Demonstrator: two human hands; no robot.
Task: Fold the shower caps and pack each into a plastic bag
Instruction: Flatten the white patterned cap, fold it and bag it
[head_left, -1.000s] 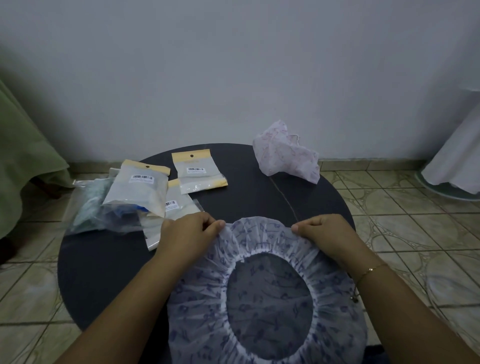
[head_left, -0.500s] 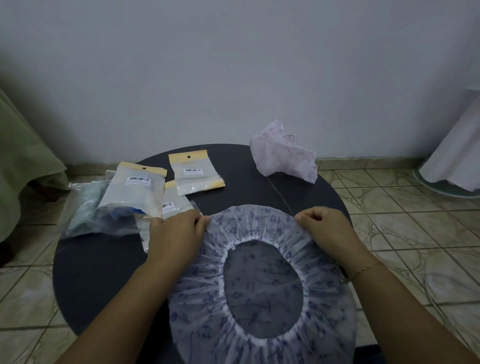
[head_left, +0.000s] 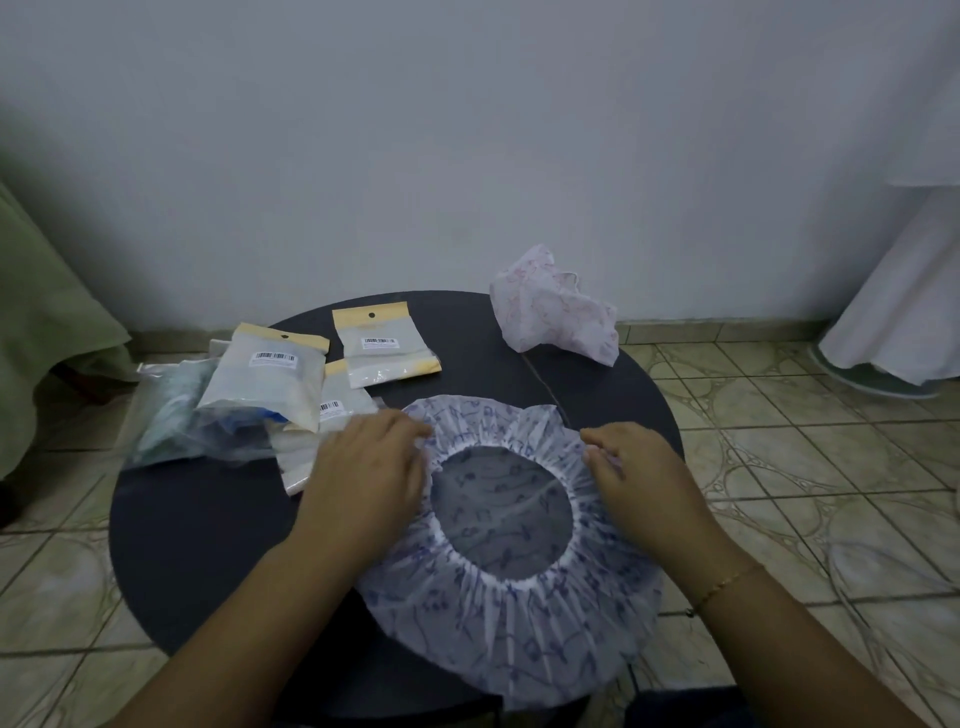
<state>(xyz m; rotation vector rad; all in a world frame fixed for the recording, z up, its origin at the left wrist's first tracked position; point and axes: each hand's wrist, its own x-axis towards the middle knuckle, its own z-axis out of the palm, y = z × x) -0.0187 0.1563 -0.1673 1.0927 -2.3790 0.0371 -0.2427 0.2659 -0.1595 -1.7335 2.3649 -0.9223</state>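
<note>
One blue-patterned shower cap (head_left: 511, 613) lies spread flat, opening up, on the near right part of the round dark bench (head_left: 208, 545), its near edge hanging past the rim. The left hand (head_left: 371, 467) rests on the cap's left side with fingers bent over the ruffle, and the right hand (head_left: 631, 470) pinches the far right ruffle near the elastic; whether the left hand truly grips the film cannot be told.

The main risk appears to be the thin, slippery film: if either hand loses its hold while bringing one half over the other, the elastic would likely spring the cap back into a bunch and spoil the fold. The overhanging edge could also drag the cap off the bench.

Just beside the left hand sits a pile of plastic bags (head_left: 270, 384), one with a tan header (head_left: 382, 340) farther back; a careless sweep could knock them floorward. A crumpled pink cap (head_left: 550, 309) waits at the far edge.
</note>
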